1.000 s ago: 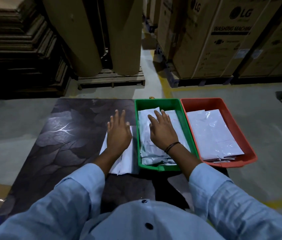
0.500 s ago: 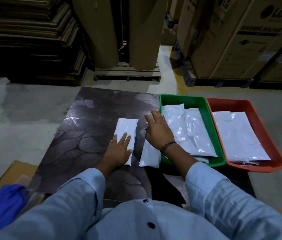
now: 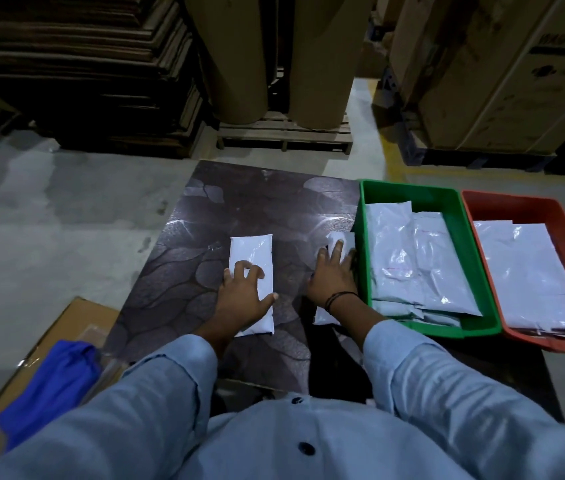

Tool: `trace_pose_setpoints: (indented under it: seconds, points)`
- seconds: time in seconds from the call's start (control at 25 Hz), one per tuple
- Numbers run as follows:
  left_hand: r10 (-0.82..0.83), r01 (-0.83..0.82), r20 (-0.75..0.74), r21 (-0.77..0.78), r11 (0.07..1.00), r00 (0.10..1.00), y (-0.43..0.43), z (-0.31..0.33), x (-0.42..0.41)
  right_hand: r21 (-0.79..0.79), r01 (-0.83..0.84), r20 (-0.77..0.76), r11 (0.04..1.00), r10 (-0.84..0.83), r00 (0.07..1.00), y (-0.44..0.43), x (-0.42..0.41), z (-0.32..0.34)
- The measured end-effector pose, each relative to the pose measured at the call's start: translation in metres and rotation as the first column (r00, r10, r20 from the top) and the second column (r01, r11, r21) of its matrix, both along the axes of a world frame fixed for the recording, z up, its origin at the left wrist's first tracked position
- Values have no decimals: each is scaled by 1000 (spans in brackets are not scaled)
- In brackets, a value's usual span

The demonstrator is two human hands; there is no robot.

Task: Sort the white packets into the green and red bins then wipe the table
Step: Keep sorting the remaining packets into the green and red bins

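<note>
I am still in the sorting step: two packets are left on the desk (image 3: 239,209) and the wiping has not begun. My left hand (image 3: 244,292) sits on the left packet (image 3: 251,249) near the middle of the desk, fingers arched with the tips digging in and the thumb reaching across its near right edge, so I judge I have a grip on it. My right hand (image 3: 331,278) lies flat, fingers fairly straight, on the right packet (image 3: 342,241), which rests just beside the outer wall of the green bin (image 3: 364,237); I am pressing it, not holding it.

Next, each packet has to be lifted over a rim. The right one only needs a short hop into the green bin; the red bin (image 3: 516,206) is farther right, past the green. I cannot read any mark that says which bin each belongs to.

The packets are white, glossy, soft pouches, oblong and a little puffy, likely slippery. Both bins already hold flat stacks of them. A blue cloth (image 3: 49,382) lies at my lower left, probably for the wipe.
</note>
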State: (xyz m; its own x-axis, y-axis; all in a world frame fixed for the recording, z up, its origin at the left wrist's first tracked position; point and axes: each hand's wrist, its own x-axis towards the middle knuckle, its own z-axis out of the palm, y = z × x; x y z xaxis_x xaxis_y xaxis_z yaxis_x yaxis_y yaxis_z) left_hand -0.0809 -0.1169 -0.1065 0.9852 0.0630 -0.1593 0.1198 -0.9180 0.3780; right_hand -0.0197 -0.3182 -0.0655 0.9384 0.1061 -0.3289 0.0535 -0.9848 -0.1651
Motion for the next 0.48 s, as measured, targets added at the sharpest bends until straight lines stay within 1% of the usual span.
trace_pose_setpoints:
  seconds: [0.08, 0.12, 0.16, 0.24, 0.28, 0.36, 0.48]
  points:
    - [38, -38, 33, -29, 999, 999, 0, 2, 0, -33, -118, 84, 992, 120, 989, 1, -3, 0]
    - [57, -56, 46, -28, 998, 997, -2, 3, 0, -22, -145, 123, 989, 147, 981, 1, -4, 1]
    - [74, -73, 49, -20, 997, 996, -2, 4, 0, 8, -134, 148, 991, 131, 980, 0, -4, 1]
    - [73, -73, 11, 12, 997, 997, -5, 6, 4, 75, -16, 134, 997, 5, 991, -6, -2, -1]
    - [75, -74, -23, 31, 997, 997, -5, 6, 3, 90, 12, 106, 996, -21, 994, -7, -2, -2]
    - [72, -66, -82, 73, 995, 994, -8, 7, 3, 84, -16, 58, 996, 11, 998, -8, -2, -6]
    - [95, -83, -110, 110, 991, 989, -12, 10, 4, 88, -56, 65, 995, 51, 997, -6, 0, -10]
